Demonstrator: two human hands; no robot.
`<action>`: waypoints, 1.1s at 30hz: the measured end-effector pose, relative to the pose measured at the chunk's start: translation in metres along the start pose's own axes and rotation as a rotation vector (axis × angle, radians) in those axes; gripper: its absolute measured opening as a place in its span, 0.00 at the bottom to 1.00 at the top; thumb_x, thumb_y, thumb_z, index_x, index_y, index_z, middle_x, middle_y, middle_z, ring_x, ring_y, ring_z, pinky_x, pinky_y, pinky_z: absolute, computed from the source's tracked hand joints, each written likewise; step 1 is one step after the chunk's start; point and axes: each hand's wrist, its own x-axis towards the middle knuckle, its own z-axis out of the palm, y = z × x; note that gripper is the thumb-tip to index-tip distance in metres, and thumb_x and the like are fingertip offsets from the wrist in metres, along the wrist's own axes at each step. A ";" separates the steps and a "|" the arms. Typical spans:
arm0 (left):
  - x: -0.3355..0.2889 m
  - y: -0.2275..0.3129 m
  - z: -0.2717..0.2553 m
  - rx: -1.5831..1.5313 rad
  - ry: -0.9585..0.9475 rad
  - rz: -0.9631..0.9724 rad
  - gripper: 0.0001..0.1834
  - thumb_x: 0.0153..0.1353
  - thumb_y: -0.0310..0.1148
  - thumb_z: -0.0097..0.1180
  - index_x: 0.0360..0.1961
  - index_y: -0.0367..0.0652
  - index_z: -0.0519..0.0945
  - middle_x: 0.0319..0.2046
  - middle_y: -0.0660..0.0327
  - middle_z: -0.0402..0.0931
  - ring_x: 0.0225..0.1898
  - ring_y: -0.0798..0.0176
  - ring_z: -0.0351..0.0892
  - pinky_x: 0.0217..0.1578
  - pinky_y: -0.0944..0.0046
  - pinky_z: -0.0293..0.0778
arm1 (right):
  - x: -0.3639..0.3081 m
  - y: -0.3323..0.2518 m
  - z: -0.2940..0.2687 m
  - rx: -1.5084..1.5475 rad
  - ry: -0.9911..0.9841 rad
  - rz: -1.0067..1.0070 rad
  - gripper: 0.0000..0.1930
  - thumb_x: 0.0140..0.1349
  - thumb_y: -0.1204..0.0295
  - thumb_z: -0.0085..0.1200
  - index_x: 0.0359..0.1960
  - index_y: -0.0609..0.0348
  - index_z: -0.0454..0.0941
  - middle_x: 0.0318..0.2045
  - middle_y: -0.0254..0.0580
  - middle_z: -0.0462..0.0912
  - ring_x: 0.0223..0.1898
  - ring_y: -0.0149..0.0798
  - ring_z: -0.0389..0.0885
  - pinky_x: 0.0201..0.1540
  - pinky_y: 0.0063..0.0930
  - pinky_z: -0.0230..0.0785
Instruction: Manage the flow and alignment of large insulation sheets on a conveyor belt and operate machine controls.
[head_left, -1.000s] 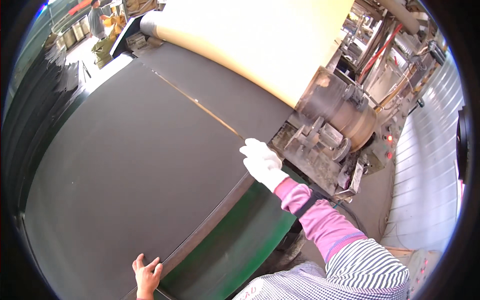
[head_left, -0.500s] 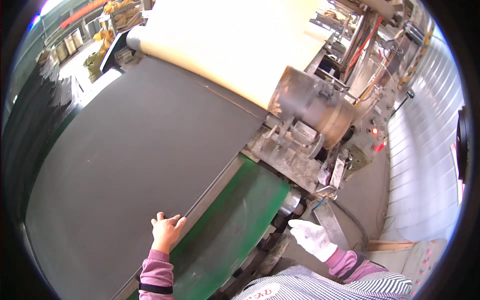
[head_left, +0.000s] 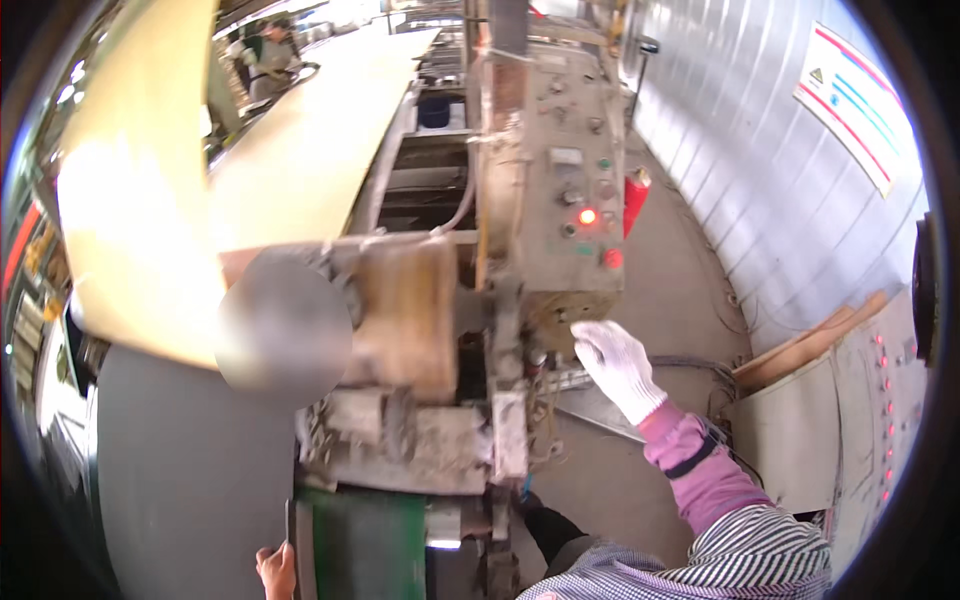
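Gloved, my right hand [head_left: 615, 365] reaches open toward the control panel [head_left: 570, 200], holding nothing; my bare left hand [head_left: 277, 572] rests on the dark sheet [head_left: 190, 480], grip unclear.

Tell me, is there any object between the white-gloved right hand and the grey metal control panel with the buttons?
Nothing visible does. The white-gloved right hand is right at the lower edge of the grey metal control panel, with no object between them; actual contact cannot be told.

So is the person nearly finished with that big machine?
Hard to say. A dark sheet already lies flat by the machine and a red light glows on the control panel. The gloved right hand reaches toward the panel's lower edge; the bare left hand rests at the sheet's edge. No button looks pressed yet.
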 end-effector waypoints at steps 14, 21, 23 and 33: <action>0.039 0.125 -0.006 -0.127 0.065 -0.110 0.25 0.70 0.52 0.53 0.61 0.53 0.81 0.62 0.44 0.73 0.62 0.42 0.71 0.66 0.49 0.63 | 0.224 0.116 0.019 -0.195 -0.028 0.213 0.18 0.67 0.66 0.49 0.58 0.40 0.76 0.54 0.35 0.79 0.56 0.43 0.79 0.53 0.44 0.77; 0.044 0.136 -0.005 -0.125 0.066 -0.125 0.24 0.70 0.50 0.52 0.62 0.53 0.80 0.62 0.45 0.73 0.62 0.42 0.70 0.66 0.48 0.63 | 0.238 0.129 0.029 -0.200 -0.046 0.130 0.18 0.66 0.69 0.49 0.58 0.40 0.77 0.51 0.35 0.80 0.56 0.42 0.79 0.52 0.42 0.78; 0.045 0.137 -0.004 -0.125 0.068 -0.126 0.24 0.70 0.49 0.52 0.62 0.53 0.80 0.62 0.45 0.73 0.62 0.42 0.70 0.65 0.48 0.63 | 0.240 0.129 0.029 -0.218 -0.077 0.153 0.18 0.67 0.69 0.47 0.58 0.40 0.77 0.51 0.35 0.80 0.56 0.42 0.79 0.52 0.43 0.78; 0.047 0.134 -0.001 -0.125 0.083 -0.139 0.24 0.69 0.46 0.51 0.63 0.53 0.79 0.61 0.46 0.74 0.62 0.42 0.70 0.65 0.47 0.63 | 0.246 0.128 0.029 -0.241 -0.128 0.179 0.18 0.69 0.69 0.43 0.57 0.40 0.77 0.49 0.36 0.80 0.54 0.43 0.81 0.49 0.42 0.80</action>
